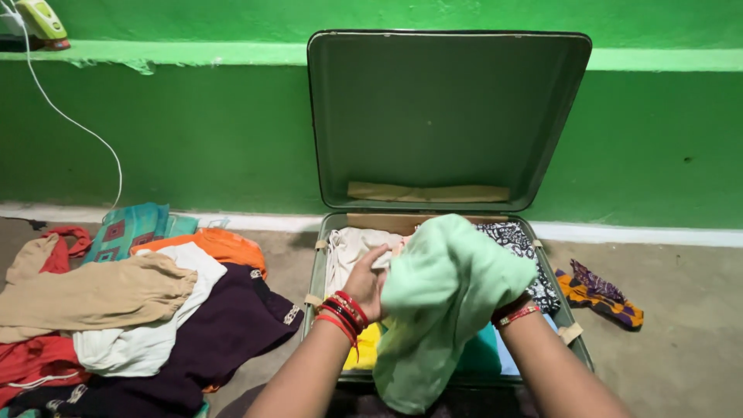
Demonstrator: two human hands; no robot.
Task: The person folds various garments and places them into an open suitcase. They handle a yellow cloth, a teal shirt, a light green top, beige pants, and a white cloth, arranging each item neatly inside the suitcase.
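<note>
Green cloth [445,302] held over clothes-filled suitcase [319,267]

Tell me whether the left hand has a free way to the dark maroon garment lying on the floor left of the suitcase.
Probably yes: the dark maroon garment lies uncovered beside the left hand, nothing between them, though that hand is gripping the pale green cloth.

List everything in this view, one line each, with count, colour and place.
suitcase: one, grey-green, open against the wall, lid up
light green cloth: one, held over the suitcase
folded clothes: several, cream, yellow, teal, black-and-white, inside the suitcase
clothes pile: many, tan, white, maroon, orange, red, floor at left
patterned cloth: one, orange and purple, floor at right
iron: one, yellow-green, ledge top left
left hand: bangled wrist, gripping the cloth
right hand: hidden under the cloth
</note>
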